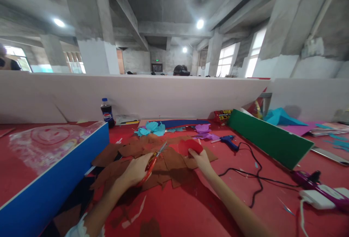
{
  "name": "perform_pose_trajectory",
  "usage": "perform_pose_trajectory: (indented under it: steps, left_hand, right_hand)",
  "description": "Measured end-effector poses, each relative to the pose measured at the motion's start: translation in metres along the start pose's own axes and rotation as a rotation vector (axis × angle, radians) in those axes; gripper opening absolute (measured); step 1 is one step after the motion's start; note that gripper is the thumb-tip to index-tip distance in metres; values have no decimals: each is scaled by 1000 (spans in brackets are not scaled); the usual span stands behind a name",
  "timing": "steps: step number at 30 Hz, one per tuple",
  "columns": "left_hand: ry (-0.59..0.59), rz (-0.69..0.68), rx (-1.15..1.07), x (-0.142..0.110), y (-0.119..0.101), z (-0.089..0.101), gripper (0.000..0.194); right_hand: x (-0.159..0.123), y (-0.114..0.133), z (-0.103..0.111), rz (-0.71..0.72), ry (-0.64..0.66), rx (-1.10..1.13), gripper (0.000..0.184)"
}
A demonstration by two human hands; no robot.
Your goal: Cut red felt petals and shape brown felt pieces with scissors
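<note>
My left hand is closed around the handles of a pair of scissors, whose blades point up and to the right. In my right hand a rounded piece of red paper is pinched between thumb and fingers. The scissor tips are apart from the red paper, a short way to its left. Beneath both hands lie several overlapping sheets of brown paper. Turquoise paper petals and purple paper pieces lie just beyond them.
A blue glue gun lies to the right, its black cable running to a purple power strip. A blue board stands at left and a green board at right. A cola bottle stands by the white partition.
</note>
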State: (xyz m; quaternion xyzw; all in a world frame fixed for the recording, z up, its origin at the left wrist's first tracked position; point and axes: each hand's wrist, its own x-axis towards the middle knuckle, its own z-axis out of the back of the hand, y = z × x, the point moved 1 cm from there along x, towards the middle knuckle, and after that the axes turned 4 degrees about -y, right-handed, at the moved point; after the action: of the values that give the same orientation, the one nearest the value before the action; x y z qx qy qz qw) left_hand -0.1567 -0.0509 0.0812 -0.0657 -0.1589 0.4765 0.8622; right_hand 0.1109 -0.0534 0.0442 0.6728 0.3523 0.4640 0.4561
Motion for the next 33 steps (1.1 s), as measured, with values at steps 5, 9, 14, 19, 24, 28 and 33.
perform_pose_trajectory:
  steps: [5,9,14,19,24,28,33]
  left_hand:
    - [41,-3,32,0,-2,0,53]
    - [40,11,53,0,-2,-1,52]
    - [31,4,26,-1,-2,1,54]
    - [15,6,25,-1,0,0,54]
    - [47,28,14,0,-1,0,53]
    - [33,22,-7,-1,0,-1,55]
    - [24,8,-5,-1,0,0,52]
  right_hand:
    - [-2,3,-2,-5,3,4,22]
    - [-4,6,-3,6,30,-2,23]
    - [-4,4,-2,-6,9,-8,23]
    - [-4,1,-2,-32,-10,-4,23]
    - [-5,1,-2,-20,-5,-12,23]
    - [-5,2,-2,-14,-10,-36,23]
    - [-6,5,-3,-41,-14,-24,24]
